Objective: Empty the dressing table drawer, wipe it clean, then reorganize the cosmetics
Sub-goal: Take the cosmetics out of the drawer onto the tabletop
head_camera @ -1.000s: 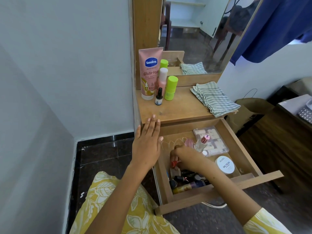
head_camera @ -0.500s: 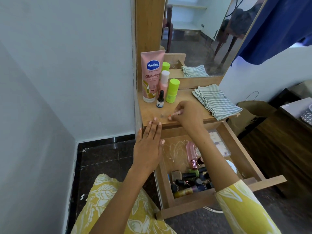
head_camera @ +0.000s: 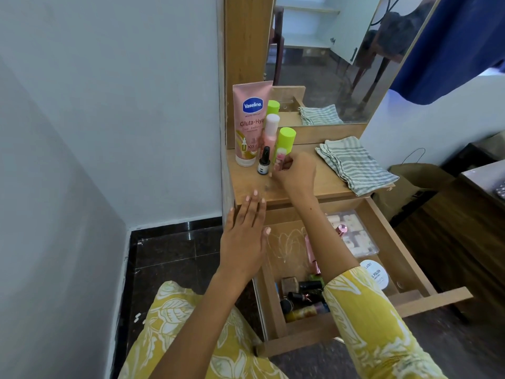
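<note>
At six o'clock, nearest me, my yellow sleeves [head_camera: 363, 318] frame the view. Just beyond, the drawer [head_camera: 415, 263] stands pulled out toward five o'clock. A heap of small bottles [head_camera: 303, 296] lies at its near end, a white round tub [head_camera: 378, 274] sits at the heap's three o'clock, and a clear box [head_camera: 352, 236] lies at the far right, with a pink-capped bottle [head_camera: 340, 230] touching its left edge. A bare patch of drawer floor shows at the far left.

My left hand [head_camera: 243, 242] lies flat at the drawer's ten o'clock corner, fingers straight and together, gripping nothing, tips resting on the front edge of the tabletop [head_camera: 322, 184].

My right hand [head_camera: 296, 172] reaches over the drawer to twelve o'clock and sits on the tabletop, fingers curled round a small pink item [head_camera: 280, 161] that I pinch upright beside the standing bottles; I cannot tell what the item is.

At that hand's ten o'clock stands a dark dropper [head_camera: 264, 161]. Behind it a green-capped bottle [head_camera: 285, 140], a pink bottle [head_camera: 270, 132] and a Vaseline tube [head_camera: 251, 124] stand close together against the wooden post [head_camera: 247, 42].

At the hand's three o'clock a striped cloth [head_camera: 355, 164] lies folded, its near corner overhanging the tabletop edge. Farthest off, at twelve o'clock, the mirror [head_camera: 336, 50] leans above the tabletop.
</note>
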Demonstrator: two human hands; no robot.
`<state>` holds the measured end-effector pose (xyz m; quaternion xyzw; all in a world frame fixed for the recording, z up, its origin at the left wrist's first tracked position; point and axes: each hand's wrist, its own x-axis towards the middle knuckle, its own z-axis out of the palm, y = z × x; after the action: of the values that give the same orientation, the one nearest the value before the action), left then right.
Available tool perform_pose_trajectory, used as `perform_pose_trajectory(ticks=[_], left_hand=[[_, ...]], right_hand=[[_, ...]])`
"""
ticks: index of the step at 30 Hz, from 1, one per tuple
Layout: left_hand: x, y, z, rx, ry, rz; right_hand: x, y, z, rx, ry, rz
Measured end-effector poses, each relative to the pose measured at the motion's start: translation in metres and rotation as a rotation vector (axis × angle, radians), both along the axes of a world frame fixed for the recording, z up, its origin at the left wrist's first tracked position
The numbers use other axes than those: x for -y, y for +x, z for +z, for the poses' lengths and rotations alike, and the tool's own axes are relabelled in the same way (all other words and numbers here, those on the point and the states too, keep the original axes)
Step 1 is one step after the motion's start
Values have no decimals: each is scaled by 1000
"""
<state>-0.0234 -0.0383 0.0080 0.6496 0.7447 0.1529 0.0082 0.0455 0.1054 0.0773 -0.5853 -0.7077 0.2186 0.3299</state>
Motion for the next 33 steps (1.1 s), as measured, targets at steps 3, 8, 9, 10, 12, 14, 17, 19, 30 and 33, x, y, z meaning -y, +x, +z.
perform_pose_trajectory(ticks=[3, 8, 9, 10, 12, 14, 17, 19, 30, 33], left_hand=[[0, 0, 0, -1, 5, -1], [0, 0, 1, 5, -3, 1], [1, 0, 1, -1, -4, 0], [1, 1, 2, -6, -5, -1], [0, 1, 3, -13, -6, -4], [0, 3, 5, -36, 1, 5], [0, 7, 9, -58, -13, 27], [-1, 8, 11, -57, -32, 32], [0, 6, 17, -24, -40, 10], [2, 7, 18, 31, 11, -7]], right_hand=[[0, 3, -3, -25, -54, 5], [26, 26, 2, 26, -16, 32], [37, 34, 2, 65, 10, 65], [51, 43, 0, 109, 43, 108], [80, 61, -8, 222, 116, 180], [102, 78, -19, 336, 167, 160], [115, 103, -34, 285, 200, -50], [113, 115, -41, 180, 212, -136], [71, 120, -70, 184, -239, -272], [70, 121, -69, 160, -241, -240]])
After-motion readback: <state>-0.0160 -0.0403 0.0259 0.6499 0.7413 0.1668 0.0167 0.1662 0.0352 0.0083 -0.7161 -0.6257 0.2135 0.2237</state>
